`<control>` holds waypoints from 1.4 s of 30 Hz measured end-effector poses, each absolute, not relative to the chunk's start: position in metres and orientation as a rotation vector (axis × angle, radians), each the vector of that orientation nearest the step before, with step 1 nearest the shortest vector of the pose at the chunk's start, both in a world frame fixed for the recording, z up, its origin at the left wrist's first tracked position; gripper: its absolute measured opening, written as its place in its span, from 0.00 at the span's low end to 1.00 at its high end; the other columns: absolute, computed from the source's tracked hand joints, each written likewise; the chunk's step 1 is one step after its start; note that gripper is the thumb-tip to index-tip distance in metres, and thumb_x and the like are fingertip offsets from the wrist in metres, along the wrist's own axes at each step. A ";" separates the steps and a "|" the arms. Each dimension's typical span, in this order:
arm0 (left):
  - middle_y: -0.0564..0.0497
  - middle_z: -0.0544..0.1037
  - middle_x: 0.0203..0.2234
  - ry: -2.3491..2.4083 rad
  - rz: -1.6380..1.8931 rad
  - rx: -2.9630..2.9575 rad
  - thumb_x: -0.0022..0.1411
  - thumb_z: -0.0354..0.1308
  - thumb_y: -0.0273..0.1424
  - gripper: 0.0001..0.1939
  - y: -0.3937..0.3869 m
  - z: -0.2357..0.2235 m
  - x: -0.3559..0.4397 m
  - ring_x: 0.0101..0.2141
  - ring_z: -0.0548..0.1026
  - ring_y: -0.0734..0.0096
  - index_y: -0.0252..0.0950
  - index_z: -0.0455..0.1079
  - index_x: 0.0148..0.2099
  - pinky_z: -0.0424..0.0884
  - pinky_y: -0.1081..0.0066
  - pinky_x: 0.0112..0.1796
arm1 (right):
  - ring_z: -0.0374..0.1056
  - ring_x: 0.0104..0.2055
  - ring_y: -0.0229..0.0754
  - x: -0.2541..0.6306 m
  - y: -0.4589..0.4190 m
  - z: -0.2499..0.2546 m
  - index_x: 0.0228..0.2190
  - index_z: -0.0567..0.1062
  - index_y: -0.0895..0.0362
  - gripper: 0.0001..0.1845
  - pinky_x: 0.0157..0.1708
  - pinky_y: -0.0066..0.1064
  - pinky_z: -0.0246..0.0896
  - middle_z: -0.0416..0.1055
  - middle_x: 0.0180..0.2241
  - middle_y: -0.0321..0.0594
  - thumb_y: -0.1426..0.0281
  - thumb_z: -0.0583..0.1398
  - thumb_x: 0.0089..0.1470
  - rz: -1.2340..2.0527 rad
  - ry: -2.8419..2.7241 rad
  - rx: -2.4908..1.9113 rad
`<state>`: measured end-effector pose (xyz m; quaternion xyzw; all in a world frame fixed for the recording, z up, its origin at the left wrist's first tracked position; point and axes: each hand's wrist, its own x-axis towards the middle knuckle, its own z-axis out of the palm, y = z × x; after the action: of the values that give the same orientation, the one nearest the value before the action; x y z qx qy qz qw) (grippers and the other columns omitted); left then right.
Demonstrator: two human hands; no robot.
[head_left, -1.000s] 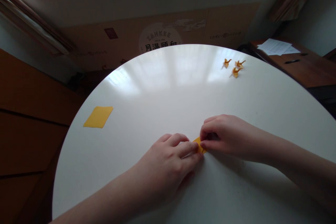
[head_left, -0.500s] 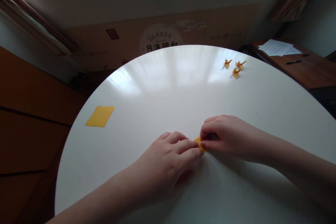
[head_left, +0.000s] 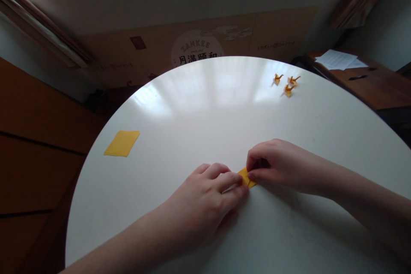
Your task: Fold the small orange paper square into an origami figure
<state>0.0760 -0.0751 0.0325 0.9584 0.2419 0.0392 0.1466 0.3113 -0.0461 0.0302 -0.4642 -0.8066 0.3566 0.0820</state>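
A small folded piece of yellow origami paper (head_left: pixel 244 176) lies on the white table between my hands. A crease or slit runs across its near part. My left hand (head_left: pixel 212 197) grips its left side, fingertips pressed onto the paper and the thumb mostly hidden beneath the palm. On the other side, my right hand (head_left: pixel 272 165) pinches the right edge between thumb and curled forefinger. The fingers of both hands cover parts of the paper.
A yellow paper square (head_left: pixel 122 143), perhaps a stack, lies at the table's left. Three folded yellow paper cranes (head_left: pixel 289 90) stand at the back right of the round white table (head_left: pixel 199 132). Beyond it, papers (head_left: pixel 337 60) and a dark pen (head_left: pixel 358 77) rest on a brown desk (head_left: pixel 382 90).
My right hand has shifted slightly right along the paper, and more of the yellow surface with its crease now shows. The left hand stays nearly in place.
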 end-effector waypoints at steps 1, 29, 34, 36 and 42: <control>0.48 0.75 0.52 0.698 0.114 2.761 0.68 0.54 0.33 0.19 -0.075 0.032 0.076 0.51 0.70 0.57 0.42 0.67 0.60 0.66 0.58 0.53 | 0.71 0.31 0.40 0.312 -0.046 0.031 0.27 0.80 0.54 0.05 0.29 0.27 0.58 0.78 0.29 0.34 0.71 0.62 0.52 1.069 -2.408 -1.383; 0.37 0.62 0.65 0.831 -0.028 2.795 0.69 0.44 0.52 0.37 -0.096 0.014 0.088 0.60 0.61 0.42 0.31 0.53 0.70 0.54 0.48 0.58 | 0.71 0.32 0.37 0.323 -0.057 0.035 0.34 0.83 0.49 0.11 0.32 0.26 0.60 0.76 0.32 0.34 0.73 0.60 0.57 0.953 -2.525 -1.237; 0.37 0.63 0.64 0.826 -0.024 2.773 0.68 0.45 0.51 0.37 -0.095 0.018 0.089 0.59 0.61 0.44 0.31 0.53 0.69 0.55 0.49 0.58 | 0.71 0.30 0.37 0.319 -0.060 0.035 0.34 0.82 0.51 0.11 0.32 0.27 0.59 0.76 0.33 0.35 0.73 0.59 0.58 0.894 -2.529 -1.288; 0.38 0.63 0.64 0.825 -0.011 2.771 0.68 0.46 0.51 0.37 -0.095 0.019 0.090 0.59 0.61 0.45 0.32 0.54 0.69 0.56 0.49 0.58 | 0.70 0.30 0.37 0.317 -0.061 0.035 0.32 0.82 0.52 0.12 0.32 0.27 0.59 0.76 0.32 0.36 0.74 0.58 0.59 0.855 -2.522 -1.315; 0.40 0.62 0.64 0.869 0.001 2.771 0.67 0.47 0.52 0.37 -0.096 0.015 0.089 0.60 0.61 0.47 0.36 0.54 0.69 0.55 0.50 0.59 | 0.70 0.28 0.36 0.313 -0.061 0.030 0.27 0.81 0.54 0.12 0.31 0.26 0.59 0.75 0.31 0.35 0.76 0.59 0.57 0.750 -2.518 -1.343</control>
<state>0.0886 -0.0965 0.0153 0.9474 0.2972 0.0003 0.1185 0.3130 -0.0605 0.0305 -0.4532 -0.8494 0.2531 0.0954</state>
